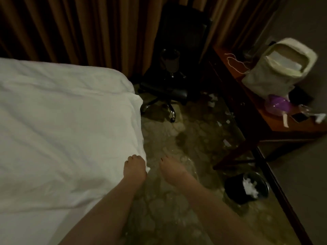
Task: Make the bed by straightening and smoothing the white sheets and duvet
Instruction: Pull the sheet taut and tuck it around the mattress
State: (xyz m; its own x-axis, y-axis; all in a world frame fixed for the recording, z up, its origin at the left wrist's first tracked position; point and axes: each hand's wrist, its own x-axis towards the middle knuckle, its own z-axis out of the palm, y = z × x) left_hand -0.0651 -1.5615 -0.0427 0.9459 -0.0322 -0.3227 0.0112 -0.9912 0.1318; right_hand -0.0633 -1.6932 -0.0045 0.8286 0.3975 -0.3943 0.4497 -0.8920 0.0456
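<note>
We note dim room, low warm light. Brown pleated curtains [74, 29] across far wall. Black swivel office chair [177, 68] stands before curtains. Patterned carpet [185, 138], littered with white paper scraps [227, 142]. Wooden desk [261, 106] along right side; on it we list pale bag [276, 71], white cord [237, 63], purple item [277, 105]. Black waste bin [246, 188] on floor beside desk, white rubbish inside. Plain grey wall [304, 23] at right.

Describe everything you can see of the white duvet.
The duvet is white, soft-looking cloth, covering the bed on the picture's left. It lies mostly flat with shallow creases, and its corner near the chair is folded and bunched. Its right edge hangs over the bedside toward the carpet. The left hand grips that edge with curled fingers; the right hand hangs beside it, not touching.
</note>
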